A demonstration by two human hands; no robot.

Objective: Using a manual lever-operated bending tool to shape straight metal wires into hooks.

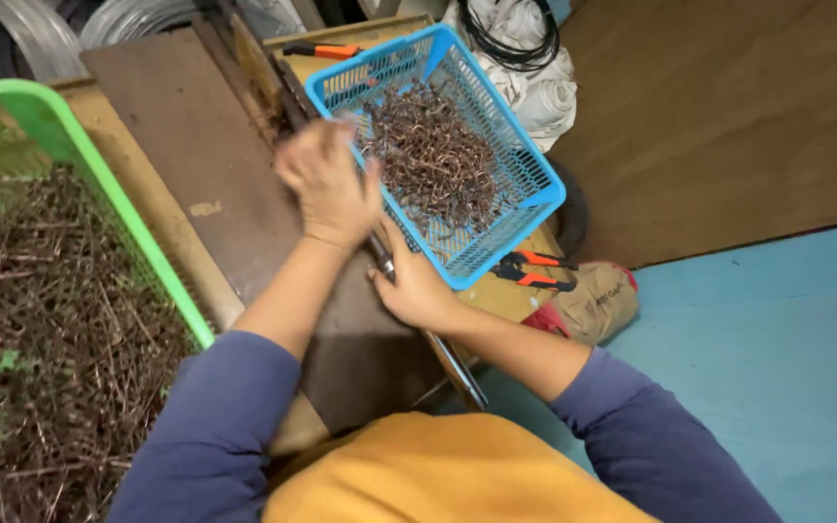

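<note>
My left hand (326, 184) is closed in a fist at the near left rim of a blue plastic basket (525, 208) filled with curled brown wire pieces (433, 160); what it grips is hidden. My right hand (414, 286) presses on a long metal bar (452, 363) that runs along the edge of a dark brown board (196, 145). At the left stands a green basket (79, 165) full of straight brown wire rods (41, 339).
Orange-handled pliers (535, 271) lie by the blue basket's near corner, another orange-handled tool (326, 50) behind it. A brown paper bag (598, 300) sits on the blue floor (777, 339). White cloth and black cable (520, 39) lie at the back.
</note>
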